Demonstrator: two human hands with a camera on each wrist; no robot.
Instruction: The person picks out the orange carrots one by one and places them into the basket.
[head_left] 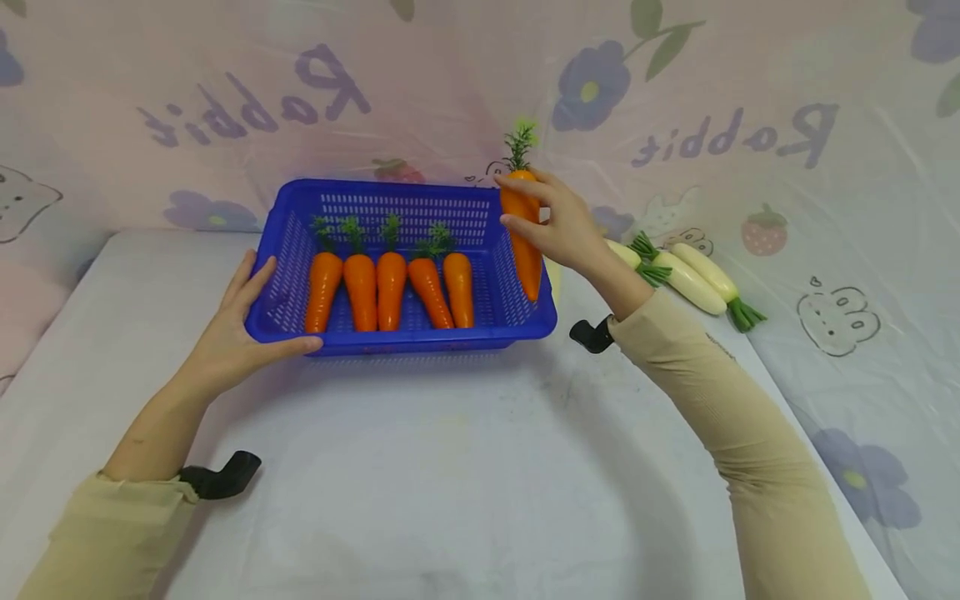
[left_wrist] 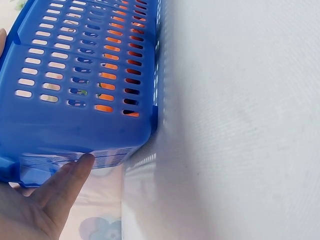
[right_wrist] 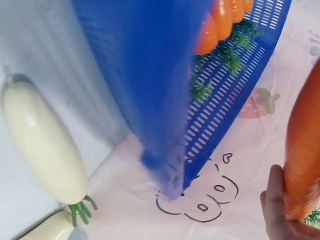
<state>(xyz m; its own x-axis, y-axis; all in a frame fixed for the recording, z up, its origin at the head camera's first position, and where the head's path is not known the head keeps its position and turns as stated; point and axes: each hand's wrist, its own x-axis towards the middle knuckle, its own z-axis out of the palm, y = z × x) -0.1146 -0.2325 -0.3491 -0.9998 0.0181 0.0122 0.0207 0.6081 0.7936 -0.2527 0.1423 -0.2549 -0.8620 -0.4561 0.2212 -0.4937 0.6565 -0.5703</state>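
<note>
A blue slotted plastic basket (head_left: 405,340) stands on the white table with several orange toy carrots (head_left: 392,292) lying side by side in it, green tops toward the back wall. My left hand (head_left: 232,337) holds the basket's left end, thumb over the front rim, fingers against the left side. In the left wrist view, straight fingers (left_wrist: 70,185) touch the basket's outer wall (left_wrist: 65,125). Above the right end, my right hand (head_left: 558,221) pinches another carrot (head_left: 525,242) upright between thumb and fingers, leafy top up. That carrot (right_wrist: 305,150) shows at the right wrist view's edge.
Several white radishes (head_left: 688,283) with green stems lie on the table right of the basket, partly behind my right forearm. A fabric backdrop (head_left: 450,83) printed with rabbits and flowers rises behind the table. Black wrist mounts (head_left: 221,477) stick out below both hands.
</note>
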